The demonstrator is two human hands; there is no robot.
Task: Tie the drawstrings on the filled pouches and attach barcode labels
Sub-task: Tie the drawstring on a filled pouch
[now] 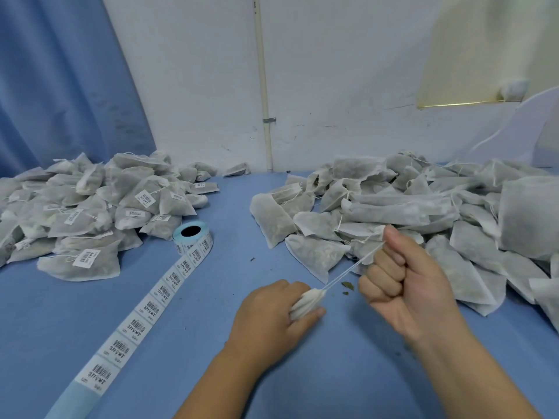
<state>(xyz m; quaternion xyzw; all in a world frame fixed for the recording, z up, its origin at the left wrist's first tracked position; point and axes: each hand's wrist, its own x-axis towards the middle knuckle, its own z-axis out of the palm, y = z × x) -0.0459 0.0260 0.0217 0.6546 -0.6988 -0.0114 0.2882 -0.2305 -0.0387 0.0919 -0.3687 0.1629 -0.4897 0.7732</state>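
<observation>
A blue roll of white barcode stickers [192, 234] stands on the blue table [211, 358]. A long strip of stickers [142, 316] runs from the roll toward the person and lies flat on the table.

To the right of the roll, and nearer the person, the left hand [269, 309] is wrapped round a small white cloth pouch [307, 300]. Only the pouch's bunched-up top pokes out past the fingers. A thin white drawstring [351, 269] goes from that top up to the right hand [402, 279], which is further right of the roll. The right hand is a tight fist with the string held inside it and the thumb on top. The string is pulled straight between the two hands.

Just left of the roll lies a big pile of grey-white filled pouches with stickers on them [90, 207]. Far to the right of the roll lies a big pile of plain filled pouches [423, 213] with loose strings. The right hand is in front of this pile.

A few green leaf bits [347, 286] lie on the table below the tight string.

Behind the roll is a white wall [196, 86] with a pale pipe [263, 86] running up it. A blue curtain [60, 86] hangs to the left.
</observation>
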